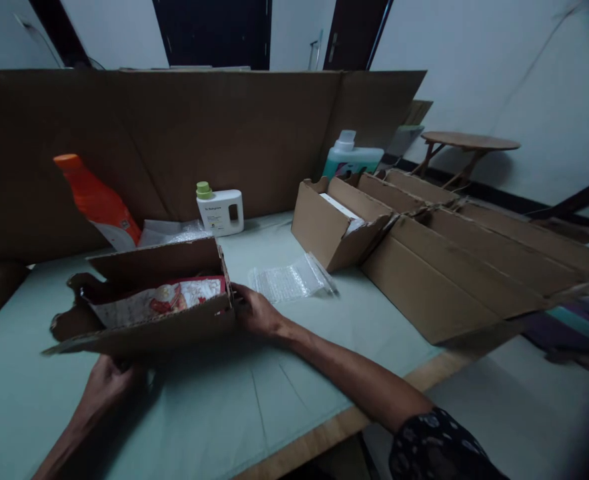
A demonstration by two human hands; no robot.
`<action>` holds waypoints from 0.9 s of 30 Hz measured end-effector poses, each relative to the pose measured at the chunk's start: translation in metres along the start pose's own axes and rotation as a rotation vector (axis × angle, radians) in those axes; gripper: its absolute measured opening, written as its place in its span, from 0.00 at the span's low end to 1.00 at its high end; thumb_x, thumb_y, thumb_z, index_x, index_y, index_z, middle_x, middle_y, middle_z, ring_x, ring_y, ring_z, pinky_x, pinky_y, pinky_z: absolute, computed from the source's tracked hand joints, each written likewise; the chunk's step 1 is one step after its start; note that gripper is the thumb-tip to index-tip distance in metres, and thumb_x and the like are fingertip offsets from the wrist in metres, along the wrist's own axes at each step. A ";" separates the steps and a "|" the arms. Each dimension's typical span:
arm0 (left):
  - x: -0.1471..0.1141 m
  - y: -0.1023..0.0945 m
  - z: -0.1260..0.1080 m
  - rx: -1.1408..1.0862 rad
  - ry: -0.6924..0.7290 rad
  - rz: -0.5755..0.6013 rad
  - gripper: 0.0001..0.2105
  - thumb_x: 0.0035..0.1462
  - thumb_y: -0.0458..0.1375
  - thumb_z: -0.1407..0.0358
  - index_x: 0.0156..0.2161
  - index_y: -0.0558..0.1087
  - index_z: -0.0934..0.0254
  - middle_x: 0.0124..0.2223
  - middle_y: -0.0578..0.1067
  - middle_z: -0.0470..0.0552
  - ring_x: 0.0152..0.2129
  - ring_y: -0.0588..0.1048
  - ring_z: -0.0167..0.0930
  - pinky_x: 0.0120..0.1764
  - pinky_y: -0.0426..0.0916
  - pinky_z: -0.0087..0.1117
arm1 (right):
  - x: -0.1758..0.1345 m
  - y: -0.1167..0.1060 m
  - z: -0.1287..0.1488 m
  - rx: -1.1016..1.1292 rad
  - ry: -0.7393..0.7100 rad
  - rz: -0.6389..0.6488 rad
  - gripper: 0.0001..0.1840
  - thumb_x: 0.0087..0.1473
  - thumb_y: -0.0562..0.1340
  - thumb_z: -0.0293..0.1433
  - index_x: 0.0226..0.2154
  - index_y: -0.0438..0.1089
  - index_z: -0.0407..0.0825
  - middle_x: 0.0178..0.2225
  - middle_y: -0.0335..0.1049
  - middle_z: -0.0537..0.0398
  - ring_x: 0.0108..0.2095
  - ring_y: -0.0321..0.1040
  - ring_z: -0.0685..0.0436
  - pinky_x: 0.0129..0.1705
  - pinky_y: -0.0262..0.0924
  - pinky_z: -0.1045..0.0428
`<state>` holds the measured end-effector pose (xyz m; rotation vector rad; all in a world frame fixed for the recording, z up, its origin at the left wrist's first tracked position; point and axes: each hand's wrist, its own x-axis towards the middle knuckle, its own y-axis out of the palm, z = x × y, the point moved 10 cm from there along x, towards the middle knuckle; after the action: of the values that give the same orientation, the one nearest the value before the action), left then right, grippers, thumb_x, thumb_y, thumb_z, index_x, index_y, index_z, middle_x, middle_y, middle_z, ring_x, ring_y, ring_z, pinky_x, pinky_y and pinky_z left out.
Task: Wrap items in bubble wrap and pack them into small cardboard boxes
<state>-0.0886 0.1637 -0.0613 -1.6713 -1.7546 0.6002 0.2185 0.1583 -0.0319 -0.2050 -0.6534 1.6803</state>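
Head view: at 8 o'clock, a rough card box (pixel 139 338) with a shiny red-and-white bag (pixel 167 300) inside is gripped at its right end by the right hand (pixel 258 312). The left hand (pixel 110 385) is seen under its near side; its hold cannot be told. Small print on the white bottle (pixel 215 212), 10 o'clock, is too blurred to be read. Bumpy wrap (pixel 292 279) is laid near the middle. Green cloth (pixel 209 427) is stretched to the wood edge (pixel 439 371) at 4 o'clock.

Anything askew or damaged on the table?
The orange bottle tilts left, while the white bottle looks upright; lens distortion may exaggerate this. The held cardboard box has a ragged-looking left end.
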 end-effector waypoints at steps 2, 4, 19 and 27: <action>0.018 0.010 -0.014 -0.092 -0.027 0.006 0.18 0.42 0.60 0.50 0.34 0.69 0.62 0.31 0.78 0.52 0.33 0.78 0.41 0.33 0.74 0.35 | 0.015 -0.009 -0.004 -0.042 0.027 -0.020 0.38 0.47 0.55 0.17 0.62 0.63 0.45 0.56 0.73 0.45 0.51 0.74 0.43 0.53 0.69 0.48; 0.029 0.017 -0.026 -0.170 -0.054 -0.010 0.22 0.44 0.60 0.51 0.41 0.70 0.64 0.39 0.79 0.55 0.38 0.78 0.41 0.40 0.74 0.36 | 0.024 -0.025 -0.002 -0.098 0.041 -0.066 0.34 0.49 0.56 0.17 0.60 0.65 0.44 0.58 0.71 0.42 0.54 0.71 0.41 0.56 0.66 0.45; -0.069 0.046 -0.065 -0.235 0.115 -0.018 0.19 0.59 0.57 0.57 0.55 0.71 0.57 0.55 0.73 0.57 0.53 0.74 0.43 0.50 0.73 0.45 | -0.100 -0.177 -0.047 -0.721 0.358 -0.407 0.14 0.57 0.60 0.31 0.41 0.79 0.49 0.45 0.79 0.45 0.47 0.74 0.35 0.48 0.64 0.42; -0.086 0.052 -0.192 -0.248 0.624 0.071 0.34 0.60 0.58 0.67 0.69 0.53 0.54 0.69 0.59 0.59 0.66 0.60 0.44 0.64 0.61 0.51 | -0.112 -0.143 0.108 0.031 -0.150 -0.234 0.05 0.55 0.68 0.36 0.32 0.75 0.52 0.33 0.77 0.53 0.37 0.74 0.43 0.41 0.67 0.49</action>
<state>0.0843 0.0639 0.0239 -1.8327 -1.3486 -0.1236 0.3135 0.0305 0.1076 0.0200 -0.7338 1.4880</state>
